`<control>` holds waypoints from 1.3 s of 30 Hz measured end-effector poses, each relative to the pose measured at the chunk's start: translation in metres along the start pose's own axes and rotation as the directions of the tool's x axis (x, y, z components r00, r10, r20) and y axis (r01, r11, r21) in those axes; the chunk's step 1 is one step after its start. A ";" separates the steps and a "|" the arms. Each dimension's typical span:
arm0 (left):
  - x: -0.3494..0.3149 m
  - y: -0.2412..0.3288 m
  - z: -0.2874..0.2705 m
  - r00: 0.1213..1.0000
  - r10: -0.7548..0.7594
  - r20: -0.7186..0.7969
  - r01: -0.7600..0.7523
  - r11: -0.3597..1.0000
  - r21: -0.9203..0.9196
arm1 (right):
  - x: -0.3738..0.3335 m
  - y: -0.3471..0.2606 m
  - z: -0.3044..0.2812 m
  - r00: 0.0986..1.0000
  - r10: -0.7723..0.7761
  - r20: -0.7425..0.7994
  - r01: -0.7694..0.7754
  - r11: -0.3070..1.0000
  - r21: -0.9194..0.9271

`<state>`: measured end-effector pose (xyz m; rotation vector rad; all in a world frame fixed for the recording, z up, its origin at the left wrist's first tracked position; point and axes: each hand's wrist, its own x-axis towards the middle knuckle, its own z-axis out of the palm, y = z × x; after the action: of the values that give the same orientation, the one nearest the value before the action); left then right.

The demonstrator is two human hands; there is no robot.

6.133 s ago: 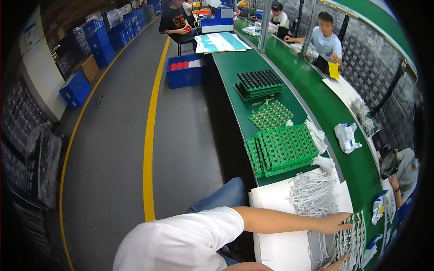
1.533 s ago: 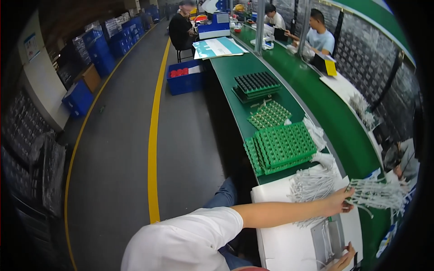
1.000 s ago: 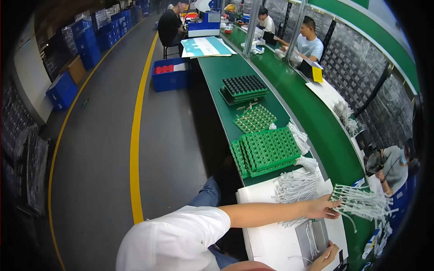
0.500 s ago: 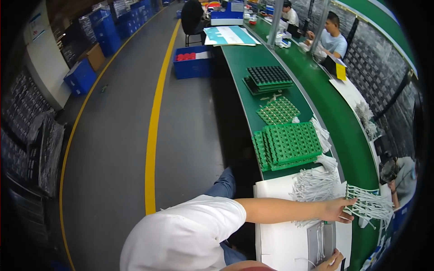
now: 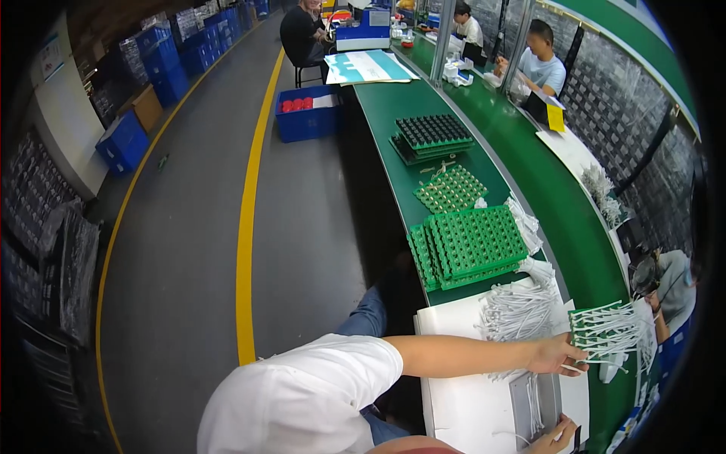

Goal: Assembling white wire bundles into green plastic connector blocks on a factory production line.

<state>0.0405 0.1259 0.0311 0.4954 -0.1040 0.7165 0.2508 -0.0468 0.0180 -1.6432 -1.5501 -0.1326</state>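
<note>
My left hand [image 5: 558,356] reaches across the white work surface, its thumb and fingers closed on the near edge of a green circuit board panel [image 5: 576,327]. Rows of white wires [image 5: 609,333] stick out from that panel toward the far side. Close to the lower edge, my right hand [image 5: 556,437] has its fingers bent at the corner of a shallow grey tray [image 5: 522,401]; anything between them is hidden. Several white wires [image 5: 535,405] lie in the tray. Beyond my left forearm spreads a bundle of white wires [image 5: 518,312] on white sheets [image 5: 446,321].
Stacked green panels [image 5: 480,242], a bare panel [image 5: 451,189] and black trays [image 5: 432,132] stand farther along the green bench. A green conveyor [image 5: 560,219] runs alongside. People sit at work across it. On the floor stands a blue bin [image 5: 310,125] with red items.
The view has swung slightly, so the bench appears shifted left. My left hand still grips the wired panel, which is turned a little. At the far end, a seated person now shows more fully.
</note>
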 end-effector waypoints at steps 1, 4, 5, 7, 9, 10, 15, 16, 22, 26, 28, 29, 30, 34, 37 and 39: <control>0.000 -0.005 -0.002 1.000 0.000 -0.001 0.000 1.000 -0.015 | -0.002 0.004 -0.001 1.000 0.007 0.000 -0.007 1.000 0.007; 0.002 -0.001 -0.009 1.000 -0.019 -0.008 0.018 0.999 -0.038 | -0.005 0.012 0.013 0.990 0.140 0.002 -0.139 0.979 0.147; -0.001 -0.006 -0.010 1.000 -0.010 -0.017 0.009 0.998 -0.064 | -0.003 0.015 0.016 0.998 0.058 -0.003 -0.057 0.996 0.072; 0.001 -0.006 -0.005 0.999 0.032 0.020 -0.031 0.999 -0.023 | 0.000 0.005 0.003 0.998 -0.046 0.050 0.048 0.998 -0.031; -0.001 0.002 0.016 0.997 0.059 0.049 -0.062 0.996 0.058 | 0.007 -0.027 -0.008 0.988 -0.153 -0.003 0.151 0.980 -0.127; -0.004 0.007 0.016 0.997 0.069 0.028 -0.071 0.994 0.084 | 0.019 -0.055 -0.016 0.971 -0.209 0.114 0.231 0.943 -0.239; 0.003 0.004 0.001 0.999 0.032 0.043 -0.034 0.998 0.051 | 0.025 -0.067 0.000 0.981 -0.192 -0.018 0.185 0.967 -0.177; -0.001 0.007 0.004 0.999 0.032 0.038 -0.033 0.999 0.028 | 0.025 -0.074 0.002 0.973 -0.225 -0.042 0.214 0.960 -0.183; -0.002 -0.004 0.011 0.970 0.131 0.204 -0.208 0.884 0.419 | 0.032 -0.057 0.003 0.984 -0.048 0.170 0.054 0.998 -0.027; -0.003 -0.021 0.004 0.963 -0.006 0.271 -0.169 0.767 0.618 | 0.031 0.005 0.019 0.954 0.259 0.149 -0.283 0.945 0.168; -0.011 -0.017 0.018 0.982 -0.101 0.160 -0.006 0.830 0.558 | 0.043 0.019 0.024 0.911 0.390 0.132 -0.408 0.809 0.424; -0.011 -0.021 0.020 0.979 -0.077 0.188 -0.051 0.802 0.595 | 0.043 0.013 0.023 0.911 0.392 0.132 -0.409 0.806 0.427; -0.013 -0.024 0.021 0.975 -0.052 0.217 -0.099 0.773 0.627 | 0.044 0.002 0.023 0.915 0.363 0.174 -0.401 0.776 0.487; -0.020 0.007 0.024 0.928 -0.215 0.305 -0.043 0.751 0.659 | 0.033 0.011 0.009 0.921 0.340 0.188 -0.359 0.562 0.745; -0.010 0.009 0.007 0.951 -0.199 0.239 0.043 0.845 0.533 | 0.021 0.043 -0.008 0.931 0.255 0.261 -0.351 0.428 0.833; -0.016 0.010 0.024 0.948 -0.128 0.291 0.049 0.963 0.264 | 0.004 0.067 -0.038 0.936 0.196 0.292 -0.351 0.462 0.814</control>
<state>0.0234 0.1118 0.0518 0.8516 -0.2815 0.5613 0.3265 -0.0588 0.0109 -1.0320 -1.0960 0.8660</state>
